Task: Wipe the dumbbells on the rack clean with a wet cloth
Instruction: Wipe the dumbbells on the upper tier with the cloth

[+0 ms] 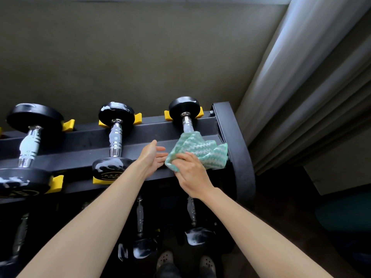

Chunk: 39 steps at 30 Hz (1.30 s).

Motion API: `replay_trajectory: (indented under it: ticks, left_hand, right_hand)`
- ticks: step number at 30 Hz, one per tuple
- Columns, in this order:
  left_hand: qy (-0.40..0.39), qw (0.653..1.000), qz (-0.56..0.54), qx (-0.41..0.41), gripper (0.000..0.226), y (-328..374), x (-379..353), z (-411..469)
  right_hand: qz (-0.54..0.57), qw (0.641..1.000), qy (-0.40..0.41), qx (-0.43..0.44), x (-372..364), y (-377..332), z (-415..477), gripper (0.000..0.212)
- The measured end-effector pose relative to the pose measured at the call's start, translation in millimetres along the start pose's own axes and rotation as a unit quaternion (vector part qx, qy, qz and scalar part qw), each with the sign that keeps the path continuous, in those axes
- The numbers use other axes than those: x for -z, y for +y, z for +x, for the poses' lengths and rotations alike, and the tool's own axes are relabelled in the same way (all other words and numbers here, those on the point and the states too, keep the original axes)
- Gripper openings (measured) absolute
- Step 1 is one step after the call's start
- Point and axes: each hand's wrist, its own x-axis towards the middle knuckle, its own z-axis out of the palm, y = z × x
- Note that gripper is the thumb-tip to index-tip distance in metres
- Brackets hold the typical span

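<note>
Three dumbbells lie side by side on the rack's (160, 127) top tier — left dumbbell (30, 145), middle dumbbell (115, 137), right dumbbell (185, 113) — with a cloth (200, 151) draped over the rightmost one's near end.

Dim room, daylight from the right.
The curtain (297, 73) glows softly; the wall (140, 57) is murky, the lower shelf (166, 207) nearly black. Chrome dumbbell handles (115, 137) glint. Straight lines bow near the edges.
</note>
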Motion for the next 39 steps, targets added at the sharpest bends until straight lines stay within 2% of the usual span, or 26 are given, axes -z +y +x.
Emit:
replay_trajectory:
  ticks: [4,9,12,14,17,18,19,21,22,23,25,27,29,33,35,37,39]
  left_hand:
    - [0.022,0.999,0.026,-0.006,0.052,-3.8,6.1,-1.9]
    - [0.016,0.998,0.054,-0.020,0.051,-3.2,-0.4,-11.9]
    - [-0.002,0.998,0.054,-0.034,0.049,0.3,-6.8,-18.9]
    - [-0.009,0.997,0.061,-0.036,0.048,2.7,-9.6,-22.7]
    - [-0.004,0.994,0.094,-0.047,0.044,7.0,-16.2,-29.4]
    - [0.000,0.993,0.105,-0.058,0.041,9.0,-18.8,-32.0]
    - [0.002,0.991,0.114,-0.074,0.039,11.5,-22.6,-35.4]
    - [-0.017,0.986,0.121,-0.112,0.038,17.6,-32.5,-44.0]
    - [-0.039,0.982,0.130,-0.129,0.040,20.4,-37.8,-49.2]
    - [-0.070,0.976,0.147,-0.142,0.043,23.7,-44.1,-54.7]
    - [-0.132,0.961,0.191,-0.149,0.046,28.7,-52.5,-62.4]
    - [-0.171,0.940,0.252,-0.153,0.036,32.9,-58.9,-69.6]
    - [-0.175,0.921,0.303,-0.172,0.018,36.9,-61.7,-75.0]
    - [-0.137,0.924,0.270,-0.235,0.025,45.6,-71.2,-81.2]
    - [-0.104,0.926,0.250,-0.262,0.021,49.7,-77.7,-83.1]
    - [-0.096,0.925,0.235,-0.284,0.018,52.4,-86.3,-84.8]
    - [-0.070,0.915,0.247,-0.310,0.016,54.4,-96.9,-84.7]
  right_hand:
    - [-0.040,0.999,0.004,0.013,4.3,1.6,-4.2,0.026]
    - [-0.042,0.996,-0.072,0.018,16.0,3.5,-5.9,0.020]
    - [-0.054,0.994,-0.098,0.013,24.7,6.1,-13.1,0.032]
    - [-0.042,0.993,-0.106,-0.035,37.5,8.3,-15.5,0.039]
    - [0.088,0.978,-0.068,-0.176,64.1,15.1,-5.9,0.027]
    - [0.168,0.959,-0.047,-0.224,74.5,15.6,0.2,0.027]
    - [0.268,0.922,-0.014,-0.279,85.6,16.8,6.4,0.029]
    - [0.439,0.804,0.041,-0.400,108.8,21.1,16.0,0.030]
    - [0.499,0.746,0.039,-0.438,119.0,24.6,18.1,0.025]
    - [0.542,0.706,0.027,-0.455,129.1,28.0,19.0,0.020]
    - [0.597,0.662,-0.003,-0.453,141.0,31.5,20.3,0.020]
    - [0.631,0.638,-0.026,-0.441,148.8,36.2,18.3,0.025]
    - [0.651,0.627,-0.038,-0.426,155.1,43.1,16.2,0.029]
    - [0.657,0.626,-0.070,-0.414,172.9,62.8,12.4,0.040]
    - [0.630,0.645,-0.115,-0.417,181.1,70.9,10.8,0.036]
    - [0.573,0.687,-0.160,-0.417,187.7,77.9,10.3,0.031]
    - [0.539,0.712,-0.171,-0.416,191.5,85.5,10.2,0.031]
